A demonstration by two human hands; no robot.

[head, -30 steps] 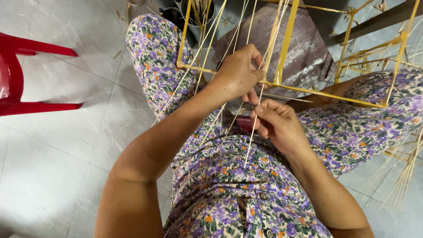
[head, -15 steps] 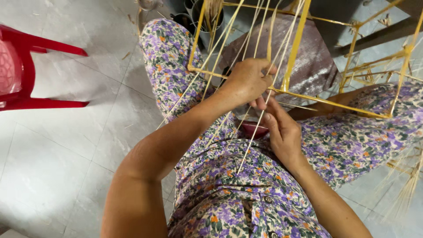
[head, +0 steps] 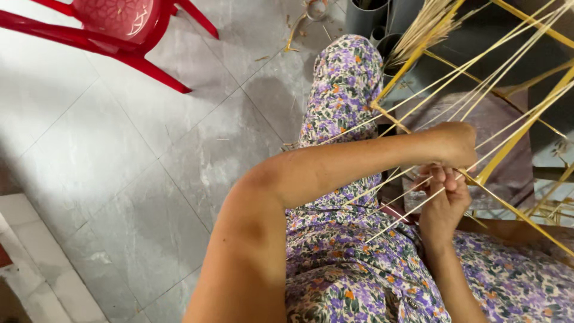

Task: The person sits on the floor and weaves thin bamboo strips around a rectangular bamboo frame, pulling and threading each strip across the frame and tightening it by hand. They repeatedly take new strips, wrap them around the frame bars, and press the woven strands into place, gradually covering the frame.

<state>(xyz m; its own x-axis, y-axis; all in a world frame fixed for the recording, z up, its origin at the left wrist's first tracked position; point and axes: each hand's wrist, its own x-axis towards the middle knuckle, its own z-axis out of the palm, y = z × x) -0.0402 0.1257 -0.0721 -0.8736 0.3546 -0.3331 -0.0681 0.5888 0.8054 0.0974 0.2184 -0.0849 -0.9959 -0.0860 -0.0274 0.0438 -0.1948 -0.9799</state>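
Two hands at our bamboo frame (head: 501,152): left hand (head: 457,143) closed around thin strips (head: 412,203), right hand (head: 445,200) pinching them just below, above our floral lap (head: 341,263).

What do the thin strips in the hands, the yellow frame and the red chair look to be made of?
Thin strips: pale, matte, springy slivers, probably split bamboo or cane. Yellow frame: flat, stiff slats of similar plant material, apparently dyed or painted. Red chair: glossy moulded plastic with a pierced pattern.
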